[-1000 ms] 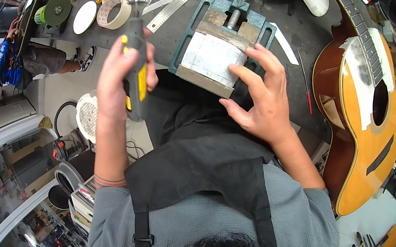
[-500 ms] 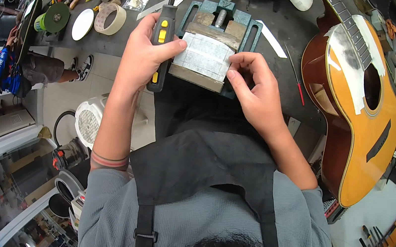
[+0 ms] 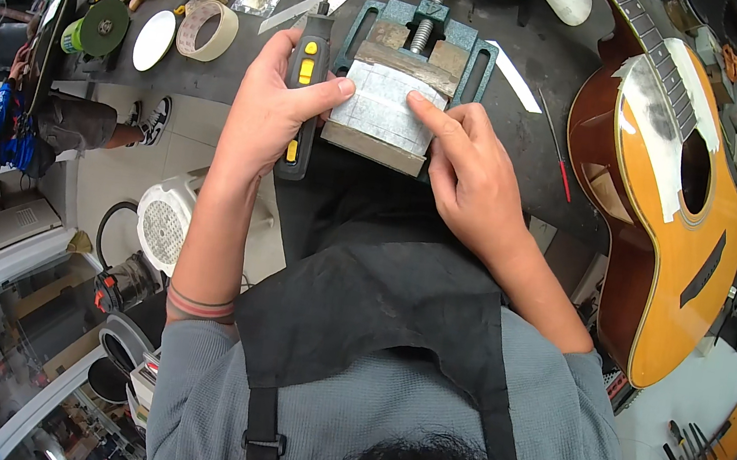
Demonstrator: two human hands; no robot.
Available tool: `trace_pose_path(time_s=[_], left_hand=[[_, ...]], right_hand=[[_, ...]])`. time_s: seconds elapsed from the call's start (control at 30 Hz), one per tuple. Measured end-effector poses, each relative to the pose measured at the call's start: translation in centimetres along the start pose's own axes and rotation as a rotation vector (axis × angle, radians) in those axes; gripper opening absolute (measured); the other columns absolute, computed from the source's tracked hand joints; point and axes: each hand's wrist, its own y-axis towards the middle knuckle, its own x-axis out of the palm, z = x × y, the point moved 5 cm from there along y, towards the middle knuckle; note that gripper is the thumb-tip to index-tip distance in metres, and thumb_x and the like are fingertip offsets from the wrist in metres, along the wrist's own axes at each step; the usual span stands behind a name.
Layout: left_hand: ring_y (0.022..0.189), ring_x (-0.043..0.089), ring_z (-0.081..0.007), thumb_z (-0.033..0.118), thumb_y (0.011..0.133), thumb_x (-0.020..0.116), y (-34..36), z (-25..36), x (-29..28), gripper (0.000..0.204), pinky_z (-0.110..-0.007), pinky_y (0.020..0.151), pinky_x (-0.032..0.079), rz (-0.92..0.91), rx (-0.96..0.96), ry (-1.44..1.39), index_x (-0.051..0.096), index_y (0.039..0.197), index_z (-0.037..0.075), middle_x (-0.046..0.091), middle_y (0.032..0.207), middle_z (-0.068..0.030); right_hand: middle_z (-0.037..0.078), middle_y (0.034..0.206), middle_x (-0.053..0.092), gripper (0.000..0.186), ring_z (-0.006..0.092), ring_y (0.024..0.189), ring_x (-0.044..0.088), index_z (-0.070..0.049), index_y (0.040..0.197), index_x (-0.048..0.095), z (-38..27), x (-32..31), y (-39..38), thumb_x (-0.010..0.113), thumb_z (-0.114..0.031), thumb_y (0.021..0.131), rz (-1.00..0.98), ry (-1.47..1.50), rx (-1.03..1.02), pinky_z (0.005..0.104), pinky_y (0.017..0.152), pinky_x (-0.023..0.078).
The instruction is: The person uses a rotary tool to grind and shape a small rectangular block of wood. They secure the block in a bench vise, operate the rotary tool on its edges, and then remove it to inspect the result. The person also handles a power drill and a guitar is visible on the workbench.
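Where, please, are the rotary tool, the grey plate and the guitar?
Rotary tool [image 3: 309,58], head view: upper part of its casing.
Grey plate [image 3: 382,109], head view: middle of its face.
Guitar [image 3: 662,264], head view: bare wood of its top.

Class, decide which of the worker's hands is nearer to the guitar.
Right. The right hand is left of the guitar, across a gap; the left hand, gripping a rotary tool, is farther left.

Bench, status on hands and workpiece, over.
Left hand: holding rotary tool. Right hand: index finger over grey workpiece. Workpiece sits in vise. Both hands partly cover its sides.
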Motion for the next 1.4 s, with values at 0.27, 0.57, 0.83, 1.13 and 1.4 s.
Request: trace_pose_path(time_s=[0.27, 0.57, 0.83, 1.13, 1.4], left_hand=[[0.081, 0.067, -0.0090, 0.015, 0.093, 0.091, -0.1, -0.5, -0.4, 0.065, -0.026, 0.072, 0.054, 0.000, 0.001, -0.032, 0.058, 0.147, 0.002, 0.071, 0.096, -0.0007], [0.090, 0.068, -0.0226, 0.022, 0.109, 0.056, -5.9, -0.5, -2.0, 0.066, -0.039, 0.079, 0.059, -0.049, 0.003, -0.603, 0.039, 0.169, 0.002, 0.063, 0.122, -0.0155], [0.081, 0.067, -0.0211, 0.024, 0.111, 0.052, -9.4, -0.3, -1.1, 0.065, -0.037, 0.065, 0.060, 0.041, 0.150, -0.513, 0.036, 0.168, -0.004, 0.062, 0.120, -0.0177], [0.076, 0.068, -0.0171, 0.023, 0.114, 0.054, -11.6, -2.9, 0.8, 0.059, -0.032, 0.062, 0.058, 0.065, 0.122, -0.458, 0.039, 0.165, -0.004, 0.063, 0.115, -0.0163], [0.099, 0.075, -0.0232, 0.025, 0.118, 0.044, -12.0, -2.8, 1.4, 0.056, -0.036, 0.085, 0.064, 0.054, 0.159, -0.365, 0.045, 0.164, -0.007, 0.072, 0.134, -0.0268]], right_hand=[[0.013, 0.112, 0.062, 0.061, 0.0348, 0.104, 0.067, -0.015, 0.152, 0.069, -1.0, -0.2, 0.1, 0.070, 0.005, 0.094, -0.021, -0.151, 0.013, 0.0471, 0.093, 0.055], [0.012, 0.104, 0.069, 0.036, 0.0341, 0.093, 0.070, -0.006, 0.126, 0.073, -4.1, -1.4, -1.3, 0.073, 0.006, 0.092, 0.080, 0.116, -0.092, 0.0446, 0.083, 0.057], [0.016, 0.105, 0.078, 0.063, 0.0350, 0.095, 0.077, 0.003, 0.137, 0.061, -7.1, 6.3, -1.9, 0.071, -0.053, 0.110, -0.715, 0.543, 0.210, 0.0441, 0.085, 0.059], [0.022, 0.116, 0.076, 0.060, 0.0351, 0.109, 0.075, 0.003, 0.136, 0.064, -7.3, 9.1, -4.0, 0.068, -0.053, 0.113, -0.909, 0.761, 0.284, 0.0445, 0.098, 0.058], [0.026, 0.115, 0.078, 0.062, 0.0434, 0.109, 0.077, -0.001, 0.128, 0.069, -6.9, 7.5, -5.1, 0.073, -0.059, 0.107, -0.838, 0.763, 0.197, 0.0501, 0.098, 0.059]])
